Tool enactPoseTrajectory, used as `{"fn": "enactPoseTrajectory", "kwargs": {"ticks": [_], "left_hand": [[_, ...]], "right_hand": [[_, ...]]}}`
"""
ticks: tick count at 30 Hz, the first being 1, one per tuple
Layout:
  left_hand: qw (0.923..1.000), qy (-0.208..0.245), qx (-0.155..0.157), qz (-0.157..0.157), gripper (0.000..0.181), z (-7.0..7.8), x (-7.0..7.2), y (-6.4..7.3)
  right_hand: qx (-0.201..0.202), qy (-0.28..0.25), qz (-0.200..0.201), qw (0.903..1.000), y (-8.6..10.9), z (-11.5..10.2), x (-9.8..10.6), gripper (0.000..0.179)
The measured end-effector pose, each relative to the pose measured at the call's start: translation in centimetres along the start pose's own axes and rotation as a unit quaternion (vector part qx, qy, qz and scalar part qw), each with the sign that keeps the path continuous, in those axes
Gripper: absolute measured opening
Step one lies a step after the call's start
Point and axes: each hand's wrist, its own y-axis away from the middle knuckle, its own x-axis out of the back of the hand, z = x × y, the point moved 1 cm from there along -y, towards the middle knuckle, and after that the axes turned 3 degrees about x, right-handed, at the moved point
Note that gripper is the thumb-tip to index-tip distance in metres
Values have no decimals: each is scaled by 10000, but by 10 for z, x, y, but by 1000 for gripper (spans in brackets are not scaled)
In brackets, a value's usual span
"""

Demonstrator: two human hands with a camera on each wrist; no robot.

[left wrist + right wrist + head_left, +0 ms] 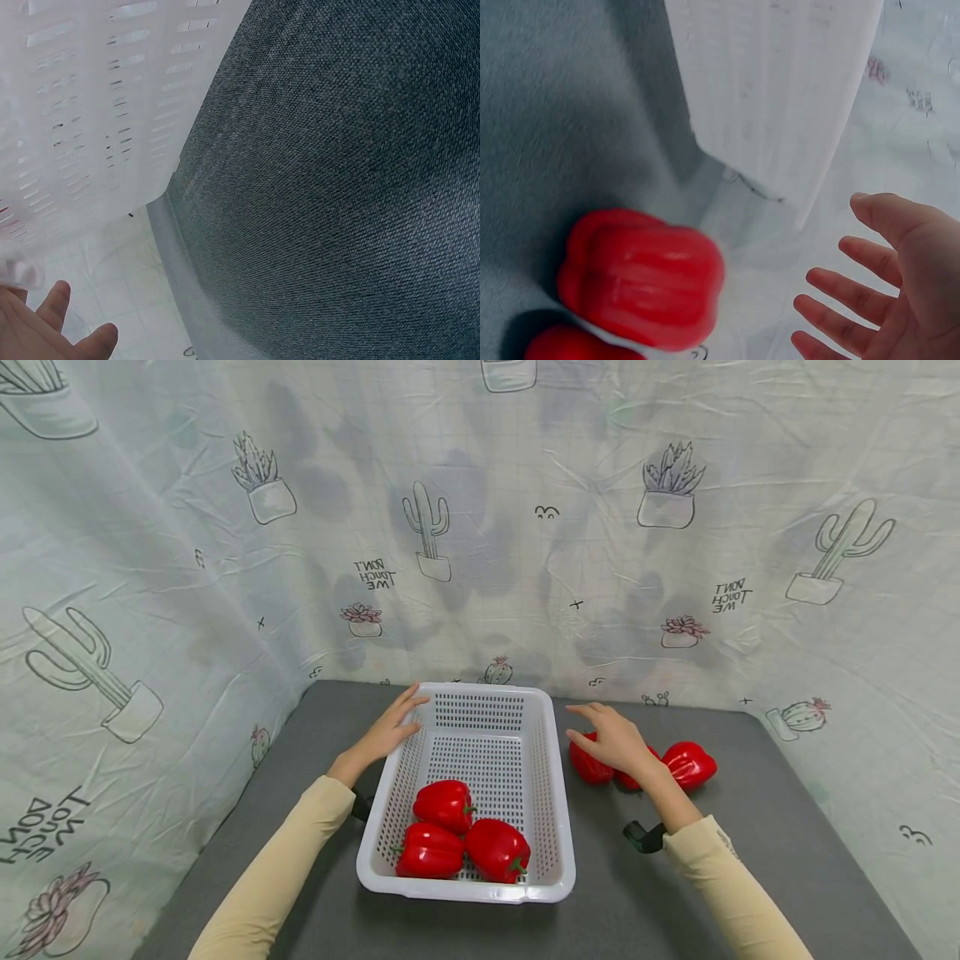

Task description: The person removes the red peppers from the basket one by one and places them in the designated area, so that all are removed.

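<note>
A white perforated plastic basket (557, 777) stands in the middle of the table. Three red bell peppers, one of them (444, 804) at the back, lie in its near end. My left hand (386, 731) is at the basket's left rim, fingers extended; in the left wrist view its fingertips (56, 300) show beside the basket wall. To the right of the basket, my right hand (617, 739) hovers with spread fingers and holds nothing. Beneath it are a red bell pepper (588, 764), a second one (628, 782) mostly hidden by the hand, and a third (690, 765) farther right.
The grey table (600, 910) carries the basket and the loose peppers. A pale curtain (510, 568) printed with cacti hangs behind the table and along both sides. Dark straps, one of them (643, 837) near the right sleeve, show by the wrists.
</note>
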Motion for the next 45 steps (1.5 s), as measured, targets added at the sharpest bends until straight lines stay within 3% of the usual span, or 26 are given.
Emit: {"fn": "enactPoseTrajectory", "kwargs": {"ticks": [16,30,45], "left_hand": [[10000,-31,7,35,47,1,0,1],[9999,-76,-100,72,49,2,0,2],[9998,-15,-184,61,47,-2,-1,1]], "right_hand": [[951,249,233,9949,-4,-49,-9,44],[1539,-5,-46,9881,3,-81,-21,49],[1757,-235,-645,9820,17,-105,-34,51]]}}
